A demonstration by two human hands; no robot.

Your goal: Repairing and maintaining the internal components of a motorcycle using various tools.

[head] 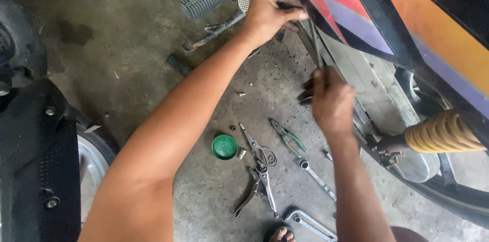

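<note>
A round green plastic lid (224,147) lies on the grey concrete floor (132,69), the landmark here. Right of the lid lie silver scissors (261,156), green-handled pliers (289,138) and a steel socket wrench (317,177). Well above the lid, the left hand (269,14) is closed around the lower edge of a red, purple and orange motorcycle side panel (356,13). Up and right of the lid, the right hand (331,100) pinches a thin metal rod (318,51) under that panel. Far right sits a yellow coil shock spring (443,132).
</note>
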